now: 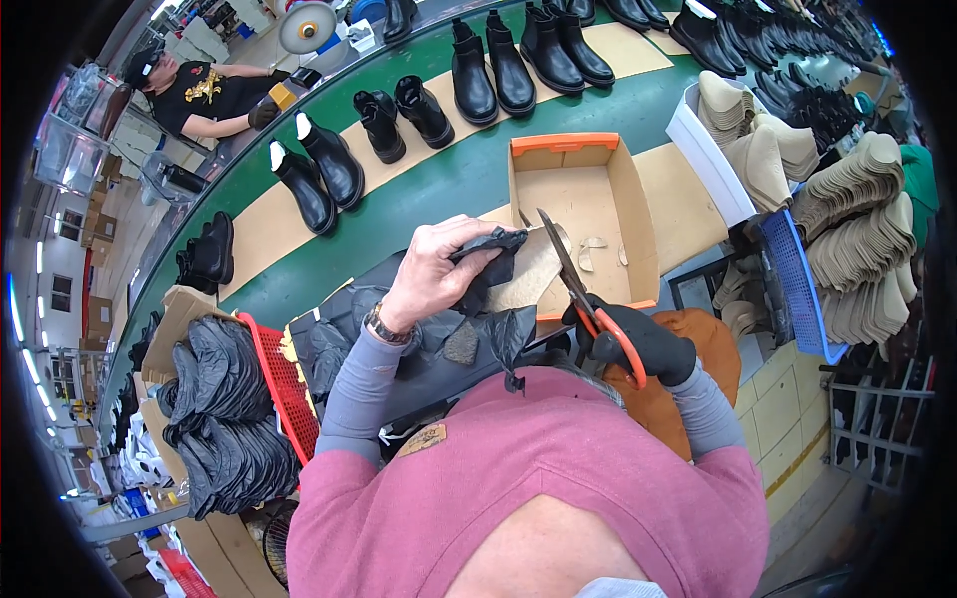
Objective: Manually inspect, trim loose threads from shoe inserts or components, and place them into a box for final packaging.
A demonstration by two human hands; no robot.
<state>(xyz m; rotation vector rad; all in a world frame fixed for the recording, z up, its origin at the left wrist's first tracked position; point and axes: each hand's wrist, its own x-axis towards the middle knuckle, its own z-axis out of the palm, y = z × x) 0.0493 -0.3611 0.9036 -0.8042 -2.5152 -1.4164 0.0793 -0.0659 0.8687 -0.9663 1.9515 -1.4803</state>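
My left hand (439, 271), bare with a wristwatch, pinches a crumpled piece of thin black sheet material (498, 242) between thumb and fingers. A beige insole-like piece (535, 274) shows just beyond that hand; whether the hand holds it too is unclear. My right hand (658, 344), in a black glove, grips orange-handled scissors (578, 289) with the blades apart and pointing away from me. The blades stand beside the beige piece, over the near left part of a cardboard box (640, 214) with an orange rim. Small beige scraps (586, 257) lie inside the box.
Black boots (474, 85) stand along the curved green conveyor (399, 194). Stacked beige insoles (862, 199) fill a white bin (688, 149) and a blue basket (797, 274) at right. Black bundles (224, 409) and a red basket (279, 384) are at left. A co-worker (199, 95) sits across.
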